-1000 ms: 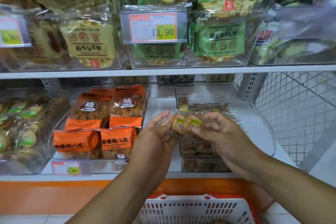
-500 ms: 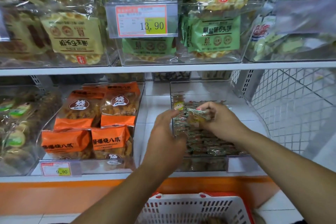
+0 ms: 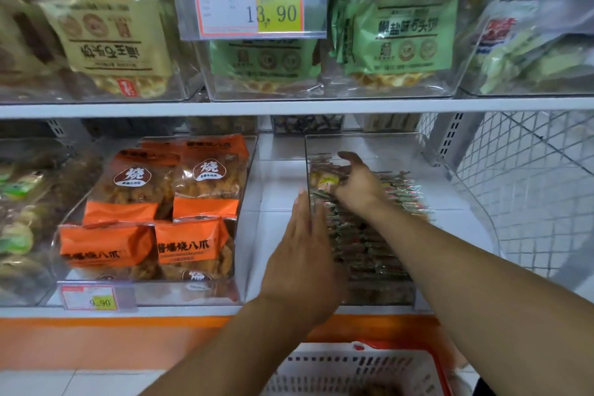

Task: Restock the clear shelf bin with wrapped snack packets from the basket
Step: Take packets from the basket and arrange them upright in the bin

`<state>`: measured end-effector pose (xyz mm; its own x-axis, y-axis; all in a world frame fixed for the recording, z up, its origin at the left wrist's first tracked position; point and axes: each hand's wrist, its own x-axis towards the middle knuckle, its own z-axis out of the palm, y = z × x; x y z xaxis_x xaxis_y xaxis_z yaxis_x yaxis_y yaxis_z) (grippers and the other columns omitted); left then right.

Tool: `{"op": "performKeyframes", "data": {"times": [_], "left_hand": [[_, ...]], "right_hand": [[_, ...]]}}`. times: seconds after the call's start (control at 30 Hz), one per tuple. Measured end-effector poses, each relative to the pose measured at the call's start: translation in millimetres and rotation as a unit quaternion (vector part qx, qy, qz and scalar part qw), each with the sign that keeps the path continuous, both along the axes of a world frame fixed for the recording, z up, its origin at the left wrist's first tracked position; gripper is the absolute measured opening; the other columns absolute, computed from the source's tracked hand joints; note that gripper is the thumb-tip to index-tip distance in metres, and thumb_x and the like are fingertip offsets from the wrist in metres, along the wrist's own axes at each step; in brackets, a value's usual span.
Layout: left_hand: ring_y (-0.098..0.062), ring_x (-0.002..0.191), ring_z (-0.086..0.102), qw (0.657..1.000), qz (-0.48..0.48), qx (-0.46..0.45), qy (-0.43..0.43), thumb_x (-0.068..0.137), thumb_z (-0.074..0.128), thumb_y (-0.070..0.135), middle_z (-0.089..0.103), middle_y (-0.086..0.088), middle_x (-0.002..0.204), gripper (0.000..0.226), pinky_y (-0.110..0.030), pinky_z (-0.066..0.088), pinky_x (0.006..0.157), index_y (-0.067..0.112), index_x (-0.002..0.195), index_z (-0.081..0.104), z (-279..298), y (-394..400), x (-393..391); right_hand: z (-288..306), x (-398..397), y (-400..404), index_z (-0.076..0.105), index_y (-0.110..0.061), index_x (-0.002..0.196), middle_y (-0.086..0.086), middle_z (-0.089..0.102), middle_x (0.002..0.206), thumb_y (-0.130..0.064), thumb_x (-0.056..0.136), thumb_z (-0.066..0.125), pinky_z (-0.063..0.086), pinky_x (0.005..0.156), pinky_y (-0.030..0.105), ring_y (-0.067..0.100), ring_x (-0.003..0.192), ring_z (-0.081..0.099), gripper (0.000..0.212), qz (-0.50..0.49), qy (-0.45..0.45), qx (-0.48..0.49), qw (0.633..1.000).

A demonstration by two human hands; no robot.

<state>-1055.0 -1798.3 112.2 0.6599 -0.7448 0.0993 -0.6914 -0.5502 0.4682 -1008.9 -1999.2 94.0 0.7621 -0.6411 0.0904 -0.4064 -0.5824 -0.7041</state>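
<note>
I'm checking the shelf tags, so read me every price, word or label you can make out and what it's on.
"13,90": upper price tag; its small print is blurred.
"9.90": lower price tag.
"烧": orange snack bags.
Yellow bag and green bag: upside-down print, unreadable.
Snack packets in clear bin: too small.

The bin (image 3: 369, 145) around the right hand (image 3: 358, 185) is clear, glossy hard plastic. The packets (image 3: 369, 244) under that hand are shiny crinkled film, blurred, probably foil-printed. Left of the left hand (image 3: 299, 264), the orange bags (image 3: 193, 247) are smooth plastic with a soft sheen. Below both hands, the basket (image 3: 353, 370) is matt white slotted plastic with a red rim. Right of the hands, the mesh (image 3: 530, 186) looks like white-coated metal wire. Above, the price tag (image 3: 249, 1) is paper behind a clear sleeve.
</note>
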Motion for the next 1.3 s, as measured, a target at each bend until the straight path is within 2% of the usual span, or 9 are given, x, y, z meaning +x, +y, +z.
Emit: {"op": "performKeyframes", "data": {"times": [0.23, 0.37, 0.73, 0.87, 0.93, 1.0, 1.07, 1.2, 1.3], "left_hand": [[-0.018, 0.157, 0.009, 0.999, -0.017, 0.017, 0.039, 0.093, 0.061, 0.036, -0.022, 0.008, 0.168, 0.094, -0.037, 0.033, 0.117, 0.033, 0.161, -0.005, -4.4, 4.4, 4.7], [-0.019, 0.157, 0.011, 0.999, -0.021, 0.009, 0.041, 0.092, 0.063, 0.033, -0.020, 0.008, 0.168, 0.095, -0.038, 0.035, 0.116, 0.039, 0.160, -0.004, -3.6, 5.5, 5.1], [-0.023, 0.149, 0.033, 0.998, -0.023, -0.039, 0.044, 0.089, 0.067, 0.036, -0.014, 0.015, 0.167, 0.083, -0.035, 0.042, 0.105, 0.043, 0.152, 0.014, -4.8, 11.9, 2.5], [-0.019, 0.154, 0.018, 0.989, -0.018, -0.143, -0.038, 0.087, 0.071, 0.030, 0.006, 0.012, 0.164, 0.068, -0.027, 0.028, 0.107, 0.036, 0.144, 0.034, -6.5, 28.2, -7.7], [-0.015, 0.148, 0.028, 0.977, 0.005, -0.207, -0.048, 0.087, 0.072, 0.022, 0.031, 0.004, 0.159, 0.050, -0.019, 0.026, 0.111, 0.024, 0.134, 0.053, -5.4, 37.7, -14.5], [-0.016, 0.125, 0.049, 0.956, -0.002, -0.281, -0.088, 0.086, 0.067, 0.012, 0.056, 0.002, 0.129, 0.027, -0.014, 0.034, 0.103, 0.018, 0.111, 0.059, -12.0, 47.3, -23.7], [-0.012, 0.102, 0.054, 0.951, -0.027, -0.293, -0.096, 0.085, 0.063, 0.011, 0.058, 0.006, 0.104, 0.019, -0.014, 0.038, 0.087, 0.018, 0.101, 0.056, -30.4, 58.4, -33.9], [-0.020, 0.103, 0.060, 0.994, -0.076, -0.064, 0.050, 0.088, 0.066, 0.017, 0.062, 0.001, 0.107, 0.024, -0.031, 0.047, 0.084, 0.016, 0.110, 0.058, -109.3, 89.6, -51.4], [-0.025, 0.121, 0.058, 0.968, -0.058, 0.172, 0.176, 0.092, 0.068, 0.026, 0.061, -0.005, 0.130, 0.041, -0.035, 0.047, 0.100, 0.016, 0.129, 0.055, -177.2, 118.2, -66.6]], "right_hand": [[-3.8, 11.1, 28.6, 0.048, -0.016, 0.147, 0.018, 0.066, 0.124, 0.003, 0.084, 0.057, 0.047, 0.076, 0.029, 0.036, 0.109, 0.063, 0.066, 0.023, 0.012, -0.063, 0.998], [0.8, 3.1, 25.4, 0.051, -0.021, 0.147, 0.018, 0.051, 0.137, 0.004, 0.083, 0.063, 0.055, 0.093, 0.036, 0.038, 0.108, 0.063, 0.069, 0.022, -0.005, -0.095, 0.995], [-5.0, -2.1, 15.9, 0.054, -0.025, 0.143, 0.014, 0.054, 0.139, 0.006, 0.078, 0.067, 0.046, 0.091, 0.022, 0.031, 0.112, 0.062, 0.074, 0.041, 0.011, -0.097, 0.994], [7.3, -19.1, 19.5, 0.061, -0.022, 0.133, 0.011, 0.053, 0.136, -0.004, 0.087, 0.065, 0.052, 0.095, 0.027, 0.025, 0.101, 0.066, 0.050, 0.027, -0.072, -0.106, 0.991], [20.7, -38.8, 27.6, 0.065, -0.020, 0.123, 0.009, 0.058, 0.127, -0.004, 0.090, 0.060, 0.052, 0.096, 0.033, 0.026, 0.107, 0.063, 0.037, 0.028, -0.131, -0.137, 0.981], [33.4, -63.2, 43.3, 0.068, -0.014, 0.107, 0.007, 0.063, 0.112, -0.001, 0.089, 0.056, 0.049, 0.091, 0.033, 0.024, 0.105, 0.060, 0.025, 0.055, -0.217, -0.191, 0.956], [39.0, -89.5, 64.1, 0.067, -0.008, 0.089, 0.008, 0.063, 0.094, 0.003, 0.085, 0.055, 0.049, 0.077, 0.033, 0.024, 0.090, 0.060, 0.017, 0.114, -0.301, -0.231, 0.918], [-0.7, -144.7, 111.7, 0.064, -0.008, 0.078, 0.008, 0.061, 0.085, 0.006, 0.076, 0.059, 0.047, 0.067, 0.031, 0.022, 0.078, 0.057, 0.015, 0.291, -0.303, -0.245, 0.874], [-80.9, -185.9, 130.9, 0.067, -0.018, 0.098, 0.000, 0.066, 0.102, -0.007, 0.082, 0.062, 0.049, 0.073, 0.033, 0.018, 0.092, 0.059, 0.020, 0.434, -0.006, -0.237, 0.869]]}}
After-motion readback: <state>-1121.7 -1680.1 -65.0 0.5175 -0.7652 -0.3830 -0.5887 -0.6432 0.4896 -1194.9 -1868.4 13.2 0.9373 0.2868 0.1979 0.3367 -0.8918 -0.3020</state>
